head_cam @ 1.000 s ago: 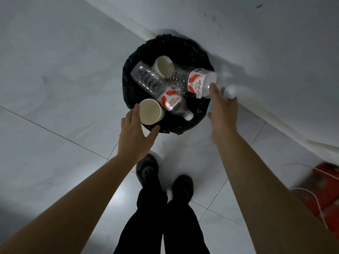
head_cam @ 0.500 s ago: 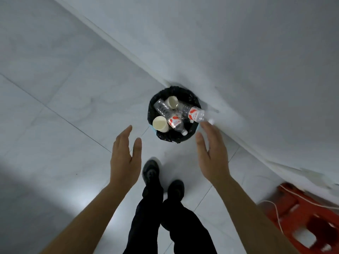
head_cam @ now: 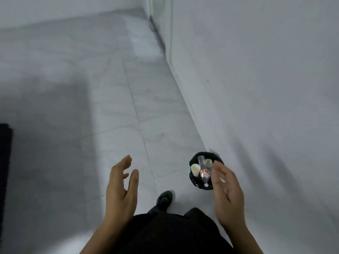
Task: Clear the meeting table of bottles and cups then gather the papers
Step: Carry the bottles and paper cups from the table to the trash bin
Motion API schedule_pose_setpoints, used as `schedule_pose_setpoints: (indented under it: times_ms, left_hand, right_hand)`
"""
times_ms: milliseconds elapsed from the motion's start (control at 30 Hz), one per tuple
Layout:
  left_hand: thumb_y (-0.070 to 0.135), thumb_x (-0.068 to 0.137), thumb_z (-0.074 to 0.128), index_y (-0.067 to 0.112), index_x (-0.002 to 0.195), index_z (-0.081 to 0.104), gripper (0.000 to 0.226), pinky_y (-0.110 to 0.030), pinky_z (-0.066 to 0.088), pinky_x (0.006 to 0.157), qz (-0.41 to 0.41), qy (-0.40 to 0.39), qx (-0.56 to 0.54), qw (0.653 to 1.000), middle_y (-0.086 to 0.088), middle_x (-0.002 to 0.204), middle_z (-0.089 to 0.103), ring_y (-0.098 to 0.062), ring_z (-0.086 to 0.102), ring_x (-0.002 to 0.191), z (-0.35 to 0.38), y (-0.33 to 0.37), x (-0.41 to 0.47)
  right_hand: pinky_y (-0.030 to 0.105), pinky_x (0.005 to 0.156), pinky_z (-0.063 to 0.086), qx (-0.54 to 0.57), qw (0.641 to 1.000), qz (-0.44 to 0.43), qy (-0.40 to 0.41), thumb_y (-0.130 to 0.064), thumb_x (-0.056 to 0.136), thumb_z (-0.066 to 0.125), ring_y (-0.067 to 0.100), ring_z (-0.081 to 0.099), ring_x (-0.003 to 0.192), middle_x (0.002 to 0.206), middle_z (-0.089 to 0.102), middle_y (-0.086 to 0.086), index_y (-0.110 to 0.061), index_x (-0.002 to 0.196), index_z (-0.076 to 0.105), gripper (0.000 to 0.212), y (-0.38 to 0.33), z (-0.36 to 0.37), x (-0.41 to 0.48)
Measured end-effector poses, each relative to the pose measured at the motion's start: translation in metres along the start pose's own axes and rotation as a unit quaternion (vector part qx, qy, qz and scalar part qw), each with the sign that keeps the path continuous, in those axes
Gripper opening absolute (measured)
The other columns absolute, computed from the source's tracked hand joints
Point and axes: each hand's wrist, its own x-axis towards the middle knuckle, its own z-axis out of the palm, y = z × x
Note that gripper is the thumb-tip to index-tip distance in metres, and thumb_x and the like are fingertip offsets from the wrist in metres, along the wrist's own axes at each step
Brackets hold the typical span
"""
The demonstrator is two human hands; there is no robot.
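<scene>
**Pale tiled floor, full bin against the wall**

Grey-white floor tiles (head_cam: pixel 110 107) fill most of my view, with a plain white wall (head_cam: pixel 266 88) running down the right side and meeting the floor along a diagonal line. At the far left edge a dark block (head_cam: pixel 4 162) cuts in; I cannot tell what it is. Dark trousers (head_cam: pixel 174 231) and one black shoe (head_cam: pixel 165 197) show at the bottom.

Both hands are raised in front of me, palms turned toward each other and well apart. The left hand (head_cam: pixel 121 189) is spread, fingers loosely bent, with nothing in it. The right hand (head_cam: pixel 228 191) is likewise slack and unladen, and from my angle it covers the right part of the bin.

That black-lined bin (head_cam: pixel 201 154) stands on the floor, right against the wall. Across its top lies a clear bottle (head_cam: pixel 203 171) with a red-and-white label, its long axis running away from me, cap end toward me, base toward the wall. A pale cup (head_cam: pixel 195 169) sits just left of it, mouth tilted up and leftward; a second cup (head_cam: pixel 208 162) peeks out on the right beside the bottle's base.
</scene>
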Motion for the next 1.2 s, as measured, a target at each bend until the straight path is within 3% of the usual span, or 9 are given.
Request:
schedule_pose_setpoints:
  times_ms: [167,267,367,467,600,833,1067,1200]
  left_hand:
    - [0.031,0.095,0.05,0.026,0.135,0.049,0.04,-0.02,0.044,0.091,-0.05,0.164,-0.034,0.985,0.012,0.131,0.057,-0.01,0.058,0.118,-0.022,-0.002,-0.084]
    - [0.03,0.095,0.052,0.031,0.132,0.048,0.038,-0.014,0.045,0.085,-0.122,0.259,-0.063,0.956,0.012,0.128,0.059,-0.006,0.058,0.116,-0.026,-0.004,-0.154]
    - [0.035,0.091,0.052,0.026,0.132,0.051,0.042,-0.009,0.045,0.084,-0.165,0.334,-0.05,0.927,0.011,0.125,0.06,0.004,0.056,0.114,-0.031,-0.008,-0.23]
    - [0.035,0.089,0.053,0.021,0.135,0.051,0.048,-0.019,0.045,0.089,-0.203,0.406,-0.034,0.891,0.011,0.126,0.061,0.001,0.057,0.117,-0.043,-0.015,-0.31]
    - [0.032,0.091,0.054,0.024,0.136,0.051,0.045,-0.017,0.044,0.085,-0.258,0.511,-0.053,0.819,0.009,0.124,0.063,0.007,0.057,0.112,-0.064,-0.011,-0.401]
    - [0.022,0.094,0.057,0.03,0.133,0.049,0.041,-0.017,0.044,0.085,-0.294,0.618,-0.074,0.725,0.008,0.125,0.062,0.007,0.055,0.115,-0.119,-0.051,-0.51]
    - [0.017,0.095,0.059,0.027,0.133,0.051,0.04,-0.018,0.044,0.086,-0.304,0.706,-0.074,0.635,0.006,0.123,0.063,-0.005,0.058,0.117,-0.225,-0.109,-0.63]
    - [0.018,0.095,0.059,0.028,0.132,0.051,0.039,-0.017,0.044,0.086,-0.3,0.719,-0.073,0.623,0.007,0.123,0.063,-0.005,0.058,0.117,-0.291,-0.135,-0.674]
  right_hand:
    - [0.009,0.089,0.046,-0.033,0.973,-0.104,-0.206,-0.044,0.091,0.056,-0.004,0.058,0.118,0.124,0.064,-0.019,-0.029,0.126,0.062,0.039,-0.021,0.005,-0.009]
    - [0.007,0.089,0.044,-0.039,0.949,-0.144,-0.277,-0.042,0.092,0.056,-0.004,0.058,0.117,0.123,0.063,-0.022,-0.033,0.124,0.061,0.034,-0.02,0.006,-0.03]
    - [0.013,0.091,0.048,-0.045,0.926,-0.158,-0.341,-0.04,0.097,0.058,-0.002,0.058,0.117,0.123,0.062,-0.024,-0.034,0.123,0.061,0.028,0.0,0.014,-0.061]
    - [0.027,0.094,0.051,-0.067,0.89,-0.17,-0.418,-0.038,0.095,0.055,0.001,0.059,0.117,0.121,0.061,-0.024,-0.037,0.122,0.061,0.028,0.014,0.027,-0.103]
    - [0.027,0.093,0.05,-0.095,0.818,-0.213,-0.526,-0.041,0.092,0.055,0.001,0.059,0.117,0.119,0.061,-0.022,-0.037,0.125,0.06,0.033,0.0,0.04,-0.163]
    - [0.019,0.088,0.048,-0.116,0.721,-0.293,-0.617,-0.046,0.088,0.056,-0.004,0.059,0.111,0.121,0.057,-0.027,-0.052,0.118,0.051,0.031,-0.029,0.113,-0.29]
    - [0.019,0.092,0.048,-0.132,0.612,-0.386,-0.678,-0.048,0.09,0.055,-0.005,0.055,0.116,0.124,0.052,-0.031,-0.041,0.13,0.05,0.041,-0.023,0.21,-0.462]
    - [0.017,0.09,0.046,-0.122,0.586,-0.406,-0.69,-0.049,0.091,0.053,-0.004,0.055,0.115,0.125,0.053,-0.026,-0.038,0.133,0.05,0.043,-0.033,0.25,-0.543]
